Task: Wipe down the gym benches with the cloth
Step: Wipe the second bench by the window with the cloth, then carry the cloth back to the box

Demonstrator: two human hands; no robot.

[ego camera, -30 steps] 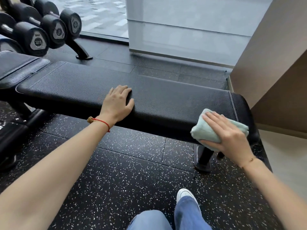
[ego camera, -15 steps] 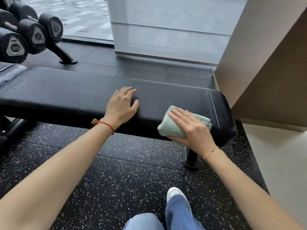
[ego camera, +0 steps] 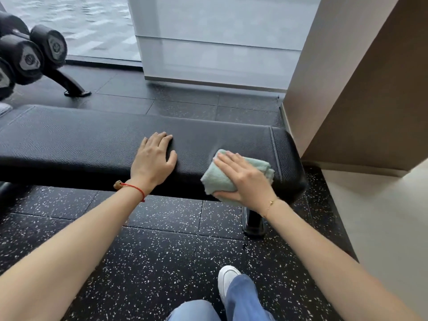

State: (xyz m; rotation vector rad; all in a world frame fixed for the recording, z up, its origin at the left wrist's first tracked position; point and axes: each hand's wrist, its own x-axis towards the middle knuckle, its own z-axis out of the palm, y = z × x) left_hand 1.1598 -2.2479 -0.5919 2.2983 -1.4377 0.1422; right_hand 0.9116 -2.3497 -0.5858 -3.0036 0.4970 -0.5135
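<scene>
- Black padded bench runs across the view, its right end near a tan wall.
- Left hand lies flat on the bench top near the front edge, fingers straight and close together, thumb out to the side; it holds nothing.
- Red cord bracelet on the left wrist.
- Right hand presses a folded pale green cloth onto the bench's front edge, close to the right end. Fingers extended over the top of the cloth, thumb tucked under its lower fold, so the cloth is pinched as well as pressed.
- Thin gold chain on the right wrist.
- Bench foot stands on the speckled black rubber floor just below the cloth.
- Dumbbells on a rack, far left, behind the bench.
- White shoe and blue jeans at the bottom of the view.
</scene>
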